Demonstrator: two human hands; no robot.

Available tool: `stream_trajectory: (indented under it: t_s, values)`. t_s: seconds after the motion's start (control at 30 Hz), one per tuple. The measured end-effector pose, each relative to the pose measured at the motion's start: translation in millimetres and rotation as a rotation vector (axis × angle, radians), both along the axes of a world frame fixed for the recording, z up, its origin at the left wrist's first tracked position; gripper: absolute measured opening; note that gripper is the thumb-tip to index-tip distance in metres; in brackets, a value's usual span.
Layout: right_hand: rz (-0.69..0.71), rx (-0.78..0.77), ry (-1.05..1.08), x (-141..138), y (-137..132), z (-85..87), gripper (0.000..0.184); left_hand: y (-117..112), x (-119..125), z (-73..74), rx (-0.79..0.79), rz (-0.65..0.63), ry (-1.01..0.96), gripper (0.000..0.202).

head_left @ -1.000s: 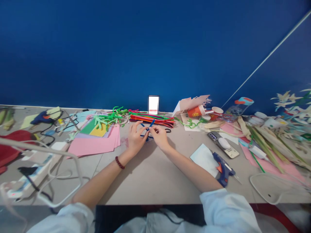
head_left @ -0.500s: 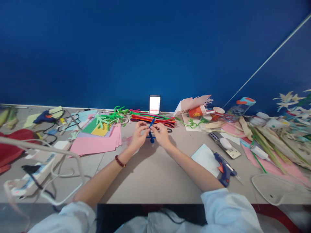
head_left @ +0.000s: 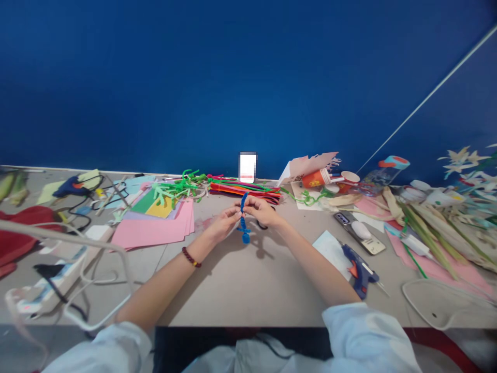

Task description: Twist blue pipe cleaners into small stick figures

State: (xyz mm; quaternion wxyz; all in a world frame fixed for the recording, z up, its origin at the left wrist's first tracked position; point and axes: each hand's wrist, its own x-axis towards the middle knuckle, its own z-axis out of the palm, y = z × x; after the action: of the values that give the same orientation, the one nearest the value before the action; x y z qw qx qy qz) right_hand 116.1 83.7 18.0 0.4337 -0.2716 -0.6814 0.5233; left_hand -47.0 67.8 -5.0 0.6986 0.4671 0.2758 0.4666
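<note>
A twisted blue pipe cleaner (head_left: pixel 244 223) stands upright above the grey table (head_left: pixel 240 285), raised off its surface. My left hand (head_left: pixel 223 224) pinches it from the left and my right hand (head_left: pixel 262 211) pinches it from the right, near its top. Its lower end hangs free as a small curled knob. A dark bead bracelet circles my left wrist. Black scissors lie partly hidden under my right hand. Behind the hands lies a bundle of coloured pipe cleaners (head_left: pixel 244 187).
Pink and coloured paper sheets (head_left: pixel 155 223) lie to the left, with green pipe-cleaner shapes (head_left: pixel 174 187) on them. A blue glue gun (head_left: pixel 359 267) and a phone (head_left: pixel 359 228) sit to the right, beside paper lilies (head_left: pixel 435 228). A power strip with cables (head_left: pixel 58 280) occupies the near left.
Both hands lifted the blue pipe cleaner off the table and turned it upright. Its loop has been twisted into a tight strand with a small knob at the bottom.
</note>
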Motion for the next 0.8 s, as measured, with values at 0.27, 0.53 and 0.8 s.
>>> stream_trajectory:
  t_s: [0.27,0.53,0.8]
  values:
    - [-0.068,0.055,-0.083,-4,-7,4.5,0.036,1,-3,-0.3,-0.035,-0.038,-0.002,0.026]
    - [-0.249,0.187,-0.196,-3,-1,3.9,0.023,0,6,0.4,-0.068,0.099,0.073,0.029]
    - [-0.558,0.307,-0.27,-9,-8,3.0,0.014,0,4,4.3,0.468,0.585,0.537,0.025]
